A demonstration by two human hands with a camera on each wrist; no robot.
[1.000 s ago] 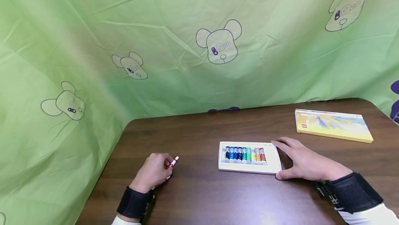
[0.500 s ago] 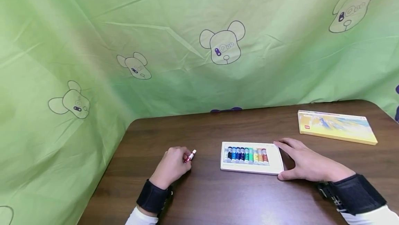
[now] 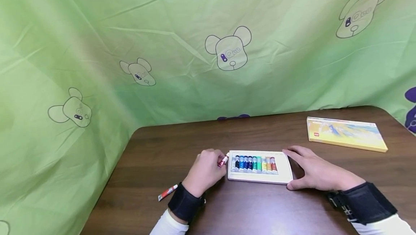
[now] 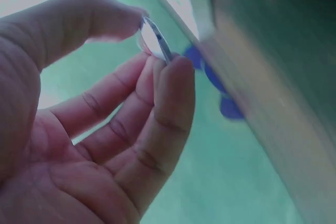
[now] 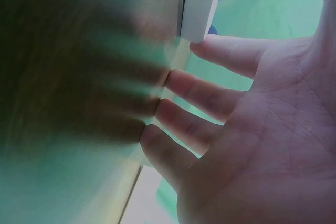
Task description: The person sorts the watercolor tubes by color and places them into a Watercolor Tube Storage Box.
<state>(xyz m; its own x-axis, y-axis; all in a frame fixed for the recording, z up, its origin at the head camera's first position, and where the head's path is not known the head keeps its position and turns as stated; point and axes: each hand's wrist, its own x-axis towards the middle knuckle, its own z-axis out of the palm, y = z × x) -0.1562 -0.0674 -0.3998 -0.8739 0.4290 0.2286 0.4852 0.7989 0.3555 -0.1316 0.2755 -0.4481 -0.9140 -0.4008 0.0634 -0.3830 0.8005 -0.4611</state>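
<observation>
My left hand pinches a small red paint tube with a white cap, close beside the left edge of a white paint tray. In the left wrist view, thumb and fingertips meet on the flat end of the tube. The tray holds a row of several coloured paint tubes, from clear and black through blues and greens to red. At the tray's right end, my right hand spreads thumb and forefinger against the two corners. Its other fingers reach down to the tabletop, fairly straight.
Another orange-red paint tube lies on the brown wooden table near the left wrist. A yellow and blue flat box lies at the back right. Behind the table hangs a green curtain with mouse drawings.
My left hand has carried the red tube rightward to the tray's left edge, uncovering the other tube on the table. The right hand has stayed at the tray's right end.
</observation>
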